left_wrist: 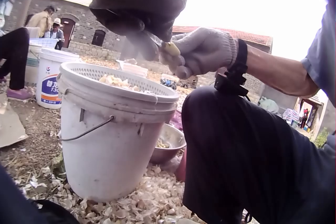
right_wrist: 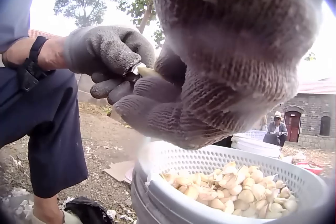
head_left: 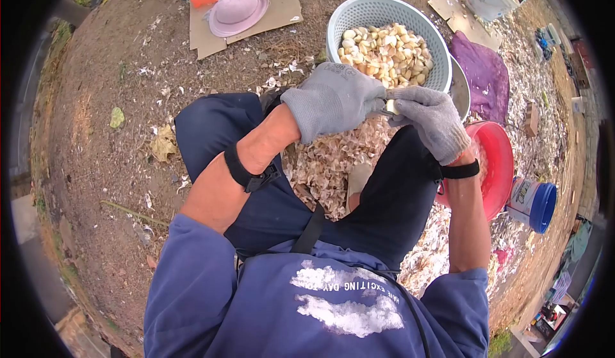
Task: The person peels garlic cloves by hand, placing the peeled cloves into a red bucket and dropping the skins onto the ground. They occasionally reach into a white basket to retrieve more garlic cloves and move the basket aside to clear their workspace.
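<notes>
My right hand (head_left: pixel 430 119), in a light grey knit glove, pinches a pale peeled garlic clove (left_wrist: pixel 171 49) between thumb and fingers. My left hand (head_left: pixel 336 98), in a grey coated glove, meets it there and grips a small blade (right_wrist: pixel 136 68) against the clove's end; most of the blade is hidden by the fingers. Just beyond both hands stands a grey perforated basket (head_left: pixel 334 32) holding a heap of garlic cloves (right_wrist: pixel 247 190). In the left wrist view the basket sits on top of a white bucket (left_wrist: pixel 107 153) with a wire handle.
Papery garlic skins (head_left: pixel 333 166) cover the ground between my legs. On the right are a red basin (head_left: pixel 501 166), a blue-rimmed tub (head_left: pixel 532 205), a metal bowl (left_wrist: pixel 170 144) and purple cloth (head_left: pixel 480 76). A pink hat (head_left: pixel 238 10) lies on cardboard (head_left: pixel 208 41). Other people sit farther off.
</notes>
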Motion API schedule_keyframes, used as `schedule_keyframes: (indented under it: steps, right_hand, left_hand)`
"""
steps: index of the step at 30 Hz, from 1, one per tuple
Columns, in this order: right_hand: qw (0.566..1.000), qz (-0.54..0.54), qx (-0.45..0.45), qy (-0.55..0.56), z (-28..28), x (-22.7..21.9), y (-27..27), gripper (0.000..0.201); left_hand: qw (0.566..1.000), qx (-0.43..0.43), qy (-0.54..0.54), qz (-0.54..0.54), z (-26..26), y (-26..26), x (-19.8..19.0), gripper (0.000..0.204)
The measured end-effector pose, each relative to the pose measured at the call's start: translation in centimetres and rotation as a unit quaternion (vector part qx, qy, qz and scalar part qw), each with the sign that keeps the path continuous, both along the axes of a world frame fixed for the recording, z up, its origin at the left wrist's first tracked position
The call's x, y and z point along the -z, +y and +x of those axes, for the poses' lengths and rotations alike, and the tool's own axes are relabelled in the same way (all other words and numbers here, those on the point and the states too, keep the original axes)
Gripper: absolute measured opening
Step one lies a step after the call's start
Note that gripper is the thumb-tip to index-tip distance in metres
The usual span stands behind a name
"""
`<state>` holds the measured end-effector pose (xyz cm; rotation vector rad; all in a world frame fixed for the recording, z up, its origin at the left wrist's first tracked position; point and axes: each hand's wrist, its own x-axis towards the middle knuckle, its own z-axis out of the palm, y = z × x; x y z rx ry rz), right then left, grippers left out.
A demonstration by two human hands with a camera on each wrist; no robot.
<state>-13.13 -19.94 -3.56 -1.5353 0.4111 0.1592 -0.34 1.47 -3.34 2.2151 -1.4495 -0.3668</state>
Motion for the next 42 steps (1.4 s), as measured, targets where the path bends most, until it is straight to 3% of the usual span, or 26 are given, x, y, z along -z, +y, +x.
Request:
schedule_keyframes:
  steps: [7,9,16,21,25,27,33,42]
  right_hand:
    - [1.0,0.003,0.007,-0.002,0.0,-0.5,0.6,0.031]
    - [0.989,-0.144,-0.019,-0.022,-0.2,-1.6,1.5,0.033]
    - [0.967,-0.237,-0.012,-0.093,-0.5,-0.2,2.0,0.035]
    - [0.996,-0.05,0.039,-0.066,-0.6,0.1,2.0,0.031]
    - [0.996,0.037,0.065,-0.047,-0.5,-0.3,2.3,0.032]
    - [0.987,0.136,0.063,-0.056,-0.5,-0.3,2.2,0.036]
    - [0.97,0.228,0.058,-0.069,-0.6,-0.4,2.1,0.04]
    - [0.96,0.264,0.064,-0.072,-1.2,-0.3,1.6,0.04]
  left_hand:
    - [1.0,-0.001,0.004,-0.018,0.2,0.0,0.1,0.024]
    - [1.0,-0.009,-0.001,-0.029,0.1,0.0,0.3,0.023]
    - [0.998,-0.019,0.006,-0.058,-0.2,-0.1,0.0,0.024]
    - [0.996,-0.038,0.016,-0.077,0.1,-0.1,0.4,0.023]
    - [0.994,-0.051,0.007,-0.091,0.2,0.0,0.7,0.023]
    - [0.994,-0.054,0.008,-0.096,0.3,0.1,0.6,0.023]
    - [0.994,-0.077,0.012,-0.081,0.3,0.2,-0.2,0.022]
    - [0.993,-0.081,0.031,-0.082,0.2,-0.1,-0.3,0.025]
